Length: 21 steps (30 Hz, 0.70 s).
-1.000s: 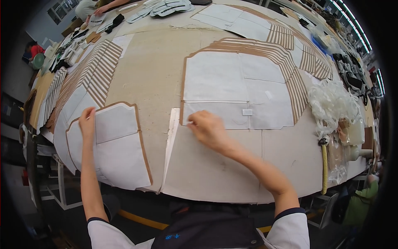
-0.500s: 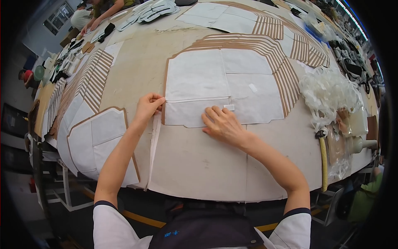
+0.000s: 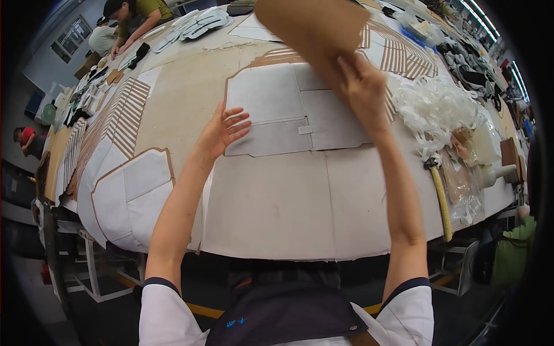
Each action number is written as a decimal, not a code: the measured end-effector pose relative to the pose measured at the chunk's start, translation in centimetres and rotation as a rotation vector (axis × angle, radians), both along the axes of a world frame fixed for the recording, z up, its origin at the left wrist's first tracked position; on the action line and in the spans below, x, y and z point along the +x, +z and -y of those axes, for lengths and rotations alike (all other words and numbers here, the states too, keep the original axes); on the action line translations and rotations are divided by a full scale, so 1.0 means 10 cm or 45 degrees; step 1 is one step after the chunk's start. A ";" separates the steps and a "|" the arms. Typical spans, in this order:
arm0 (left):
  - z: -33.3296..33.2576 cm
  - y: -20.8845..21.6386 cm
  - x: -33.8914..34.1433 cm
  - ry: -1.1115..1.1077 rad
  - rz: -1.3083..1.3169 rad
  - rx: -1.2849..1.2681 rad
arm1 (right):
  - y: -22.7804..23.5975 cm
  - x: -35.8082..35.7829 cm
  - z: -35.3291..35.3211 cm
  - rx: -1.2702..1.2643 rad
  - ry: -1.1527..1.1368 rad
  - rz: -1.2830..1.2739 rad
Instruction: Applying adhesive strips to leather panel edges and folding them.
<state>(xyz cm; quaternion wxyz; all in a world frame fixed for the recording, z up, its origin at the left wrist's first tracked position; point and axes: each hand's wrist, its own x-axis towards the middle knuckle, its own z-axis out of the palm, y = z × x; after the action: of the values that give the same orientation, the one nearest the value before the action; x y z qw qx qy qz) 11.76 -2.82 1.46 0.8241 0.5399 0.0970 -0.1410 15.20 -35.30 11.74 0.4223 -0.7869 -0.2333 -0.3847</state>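
Observation:
A flat brown panel (image 3: 314,29) is raised and tilted above the far part of the table. My right hand (image 3: 366,95) grips it by its near edge, thumb against the brown face. Under it lies a fanned stack of white panels with brown edges (image 3: 262,95); a small white tag (image 3: 304,130) shows on the top one. The lifted panel hides the stack's far right part. My left hand (image 3: 226,130) is open beside the stack's left edge, fingers spread and holding nothing.
Another white panel (image 3: 133,193) lies at the left, before a striped fanned stack (image 3: 124,109). To the right sit a heap of translucent strips (image 3: 433,112), a yellow rod-like piece (image 3: 440,202) and a whitish bottle (image 3: 496,175). A person (image 3: 141,20) leans over the far left.
My right hand has lifted a panel off the stack and swung it up and away, brown face showing. My left hand has opened and moved slightly right.

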 end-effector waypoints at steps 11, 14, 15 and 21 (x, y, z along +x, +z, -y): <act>-0.10 0.04 -0.67 -0.354 0.103 -0.286 | 0.63 -2.55 -0.25 -1.090 0.589 0.358; -0.29 -0.06 -1.00 -0.432 -0.016 -0.118 | -0.39 -2.94 -0.35 -1.424 0.689 0.244; -0.33 -0.09 -1.07 -0.551 -0.051 -0.073 | -0.72 -3.03 -0.39 -1.437 0.685 0.222; -0.21 -0.13 -1.29 -0.241 -0.028 0.947 | -1.11 -3.21 -0.51 -1.146 0.501 0.316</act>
<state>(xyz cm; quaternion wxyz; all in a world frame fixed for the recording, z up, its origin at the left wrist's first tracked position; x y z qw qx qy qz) -1.11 -0.70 0.16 0.5542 0.8071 0.1001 -0.1773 -16.87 -30.25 0.59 0.0749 -0.7805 -0.5682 -0.2499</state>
